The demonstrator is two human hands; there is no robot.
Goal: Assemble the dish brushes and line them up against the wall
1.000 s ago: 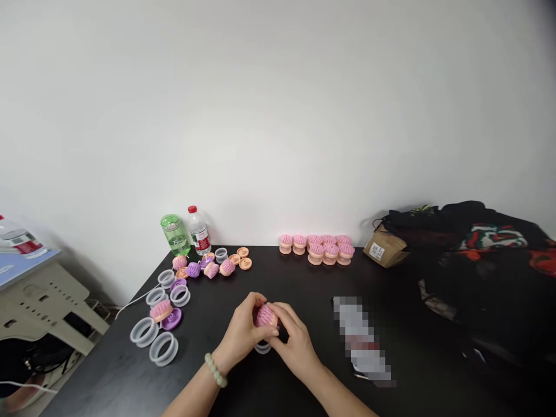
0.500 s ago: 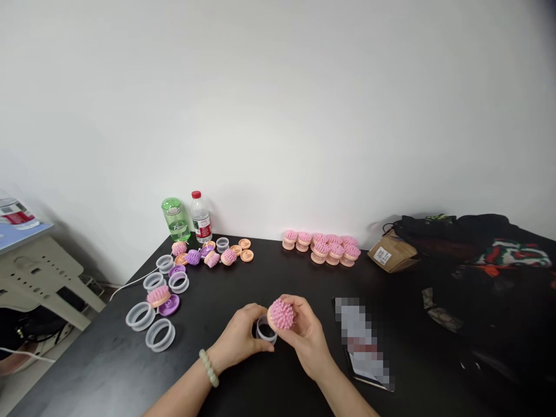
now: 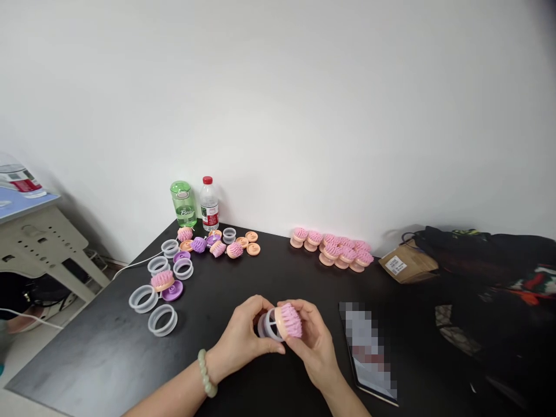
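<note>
Above the black table, my left hand (image 3: 247, 327) is closed around a translucent plastic ring (image 3: 264, 325). My right hand (image 3: 313, 341) grips a round brush head (image 3: 290, 321) with pink bristles and a peach base. The base faces left, right up against the ring's opening, and a thin stem shows between them. Whether the two parts are joined I cannot tell. To the left lie more translucent rings (image 3: 163, 320), a pink brush head (image 3: 162, 280) and purple discs (image 3: 172, 291). Farther back are several peach discs (image 3: 253, 249) and a purple brush head (image 3: 198, 245).
Several assembled pink brushes (image 3: 341, 255) stand in a group near the wall. A green bottle (image 3: 184, 205) and a red-capped water bottle (image 3: 209, 205) stand at the back left. On the right are a phone-like slab (image 3: 369, 353), a brown paper bag (image 3: 406, 263) and dark cloth (image 3: 490, 301).
The brush head has turned so its bristles point right and its base meets the ring. Both hands have come closer together. The view has shifted slightly.
</note>
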